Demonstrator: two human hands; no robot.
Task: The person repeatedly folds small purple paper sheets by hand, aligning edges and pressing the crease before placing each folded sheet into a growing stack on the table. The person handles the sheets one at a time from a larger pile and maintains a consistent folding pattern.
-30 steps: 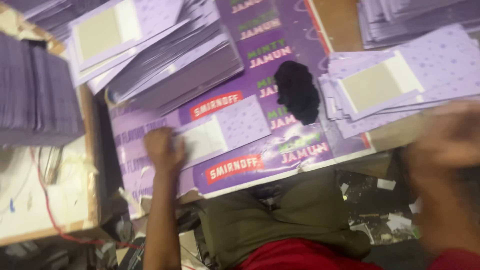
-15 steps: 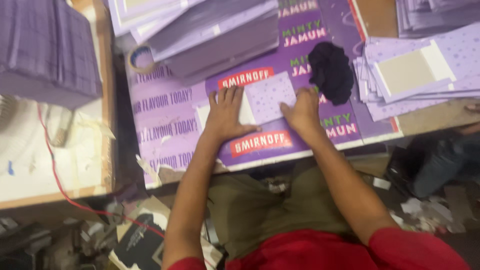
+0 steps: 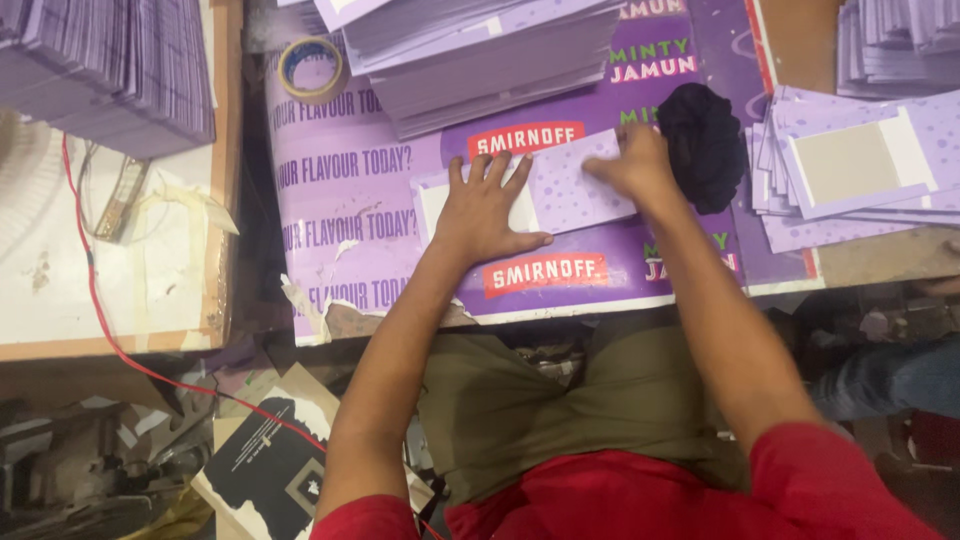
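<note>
Both hands press flat, nothing clenched: the left hand [image 3: 487,212] spreads open-palmed on a lilac dotted card sheet [image 3: 570,190], the right hand [image 3: 630,165] pins its far end with fingertips. Lying on a purple poster [image 3: 380,200] over the desk, the sheet looks light, thin and creasable, probably best lifted by its edges. Nearby sit a black cloth [image 3: 705,140], a tape roll [image 3: 310,65] and glossy stacked cards [image 3: 480,60].

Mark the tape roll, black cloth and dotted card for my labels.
tape roll [image 3: 311,67], head view, on its ring.
black cloth [image 3: 703,140], head view, its middle.
dotted card [image 3: 575,192], head view, between the hands.
</note>
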